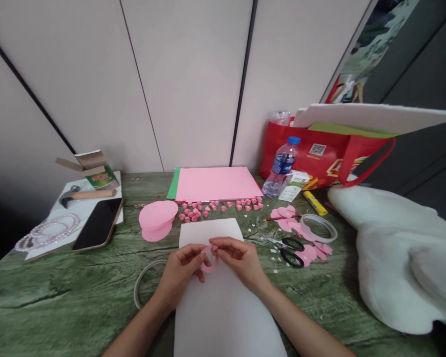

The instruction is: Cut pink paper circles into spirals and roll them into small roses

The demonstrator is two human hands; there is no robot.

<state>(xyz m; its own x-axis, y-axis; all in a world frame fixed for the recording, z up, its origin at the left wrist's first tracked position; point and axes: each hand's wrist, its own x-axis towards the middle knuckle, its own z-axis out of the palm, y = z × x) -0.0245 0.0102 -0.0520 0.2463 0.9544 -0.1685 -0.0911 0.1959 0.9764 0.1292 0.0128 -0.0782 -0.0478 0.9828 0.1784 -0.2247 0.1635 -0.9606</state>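
Note:
A curled strip of pink paper [209, 267] is pinched between my two hands, above a long white board [226, 312]. My left hand [182, 270] is closed on the strip's left side. With thumb and fingertips together, my right hand [241, 258] grips its upper right end, where the paper looks rolled or bunched. Several small pink rolled-paper pieces [195, 213] lie beyond the board. To their left is a stack of pink paper ovals [158, 213]. A roll of tape [137, 285] rests beside my left wrist, partly hidden by it.
Scissors [293, 252], pink paper scraps [308, 254], a pencil [278, 218] and another tape roll [332, 233] lie right. Behind stand a water bottle [282, 166] and red bag [319, 153]; a white plush [394, 248] sits far right. Left are a phone [98, 223] and hammer [89, 194].

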